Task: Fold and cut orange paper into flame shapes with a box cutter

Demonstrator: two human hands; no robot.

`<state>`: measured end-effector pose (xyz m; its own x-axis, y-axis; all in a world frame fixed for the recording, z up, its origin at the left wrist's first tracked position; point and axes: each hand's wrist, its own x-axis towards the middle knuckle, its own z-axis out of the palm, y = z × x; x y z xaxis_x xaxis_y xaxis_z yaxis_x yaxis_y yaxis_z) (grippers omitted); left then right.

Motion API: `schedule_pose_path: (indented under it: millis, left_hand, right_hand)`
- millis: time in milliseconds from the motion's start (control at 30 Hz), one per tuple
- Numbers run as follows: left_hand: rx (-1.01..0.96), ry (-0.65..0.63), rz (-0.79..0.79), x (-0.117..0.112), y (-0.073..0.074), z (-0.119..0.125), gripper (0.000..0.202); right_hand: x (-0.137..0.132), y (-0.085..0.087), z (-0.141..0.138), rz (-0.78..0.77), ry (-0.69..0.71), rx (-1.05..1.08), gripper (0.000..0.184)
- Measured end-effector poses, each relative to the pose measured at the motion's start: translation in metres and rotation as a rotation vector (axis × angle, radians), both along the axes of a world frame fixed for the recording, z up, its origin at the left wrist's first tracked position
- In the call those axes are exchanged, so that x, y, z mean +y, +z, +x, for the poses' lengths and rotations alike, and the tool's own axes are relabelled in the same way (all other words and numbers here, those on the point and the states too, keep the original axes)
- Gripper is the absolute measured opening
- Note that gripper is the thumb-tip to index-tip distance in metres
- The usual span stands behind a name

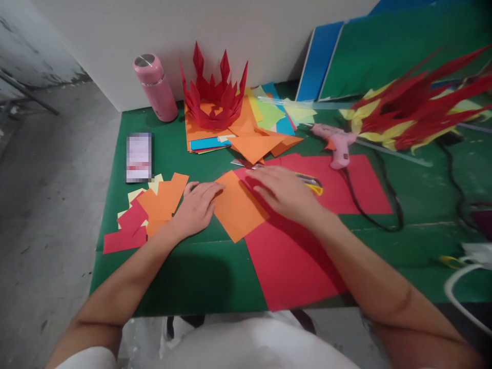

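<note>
An orange paper square (pixel 236 207) lies on the green table (pixel 200 277), partly over a large red sheet (pixel 292 261). My left hand (pixel 198 207) rests flat on the orange square's left edge, fingers stretched out. My right hand (pixel 284 192) lies flat with fingers extended across the square's upper right corner and the red sheet. Just beyond my right hand lie scissors with yellow handles (pixel 313 184), partly hidden by it.
Red, orange and yellow paper scraps (pixel 148 215) lie at the left. A phone (pixel 139 157), a pink flask (pixel 156 87), a red paper crown (pixel 213 97) on stacked coloured sheets, a pink glue gun (pixel 336 143) with its black cord, and a red-yellow feathered piece (pixel 415 110) fill the back.
</note>
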<state>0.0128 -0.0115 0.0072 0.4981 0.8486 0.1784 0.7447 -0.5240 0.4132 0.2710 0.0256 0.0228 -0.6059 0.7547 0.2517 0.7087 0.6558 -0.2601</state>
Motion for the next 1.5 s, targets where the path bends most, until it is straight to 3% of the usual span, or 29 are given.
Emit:
schedule_pose_path:
  millis: [167,333,467,667,800,933,1100,1333,1500]
  left_hand:
    - [0.019,-0.038,-0.020,0.000,0.000,0.001,0.034]
    - [0.007,0.016,-0.022,0.002,0.001,0.002,0.041]
    - [-0.058,0.042,0.007,0.002,-0.003,0.001,0.051]
    - [-0.253,0.074,-0.039,0.004,-0.012,-0.003,0.061]
    - [-0.435,0.163,-0.108,0.005,-0.015,-0.004,0.053]
    - [-0.663,0.276,-0.173,0.008,-0.017,-0.003,0.049]
    - [-0.837,0.247,-0.278,0.010,-0.015,0.000,0.053]
    - [-0.828,0.227,-0.335,0.008,-0.013,0.000,0.039]
    - [-0.882,0.235,-0.335,0.009,-0.013,-0.001,0.044]
  right_hand:
    - [-0.008,-0.017,-0.026,-0.056,0.047,0.013,0.053]
    - [-0.010,-0.019,-0.027,-0.159,0.066,0.151,0.054]
    - [-0.012,-0.019,-0.027,-0.246,0.058,0.370,0.057]
    - [-0.010,-0.030,-0.029,-0.389,-0.087,0.808,0.071]
    - [-0.007,-0.033,-0.027,-0.484,-0.121,0.896,0.054]
    - [-0.007,-0.031,-0.027,-0.453,-0.168,0.891,0.030]
    - [-0.006,-0.030,-0.027,-0.439,-0.179,0.968,0.033]
    - [-0.005,-0.032,-0.028,-0.437,-0.185,1.029,0.035]
    - [-0.007,-0.028,-0.029,-0.475,-0.187,1.028,0.033]
